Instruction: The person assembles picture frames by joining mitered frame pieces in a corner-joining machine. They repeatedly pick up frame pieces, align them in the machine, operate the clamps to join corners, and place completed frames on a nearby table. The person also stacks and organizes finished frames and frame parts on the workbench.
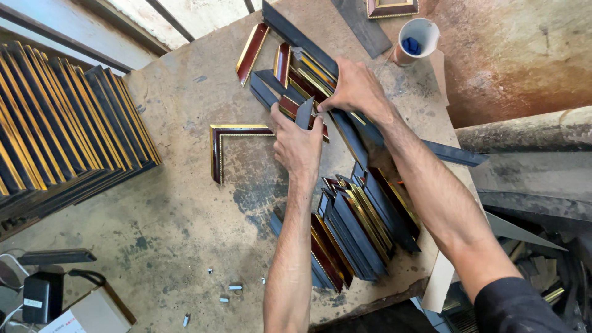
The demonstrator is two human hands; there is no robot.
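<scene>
Nearest you lies the stack of cut frame mouldings [354,237]. Just beyond it, your left hand [298,145] pinches a short maroon-and-gold moulding piece [296,110]. Your right hand [356,89], farther still, closes on a long dark moulding strip [364,132].

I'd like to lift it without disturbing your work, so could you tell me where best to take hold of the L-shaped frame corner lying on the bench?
Probably the long leg of the L-shaped frame corner, from the left: it lies flat with bare bench beside it, while the left hand is close to the short leg's end.
</scene>
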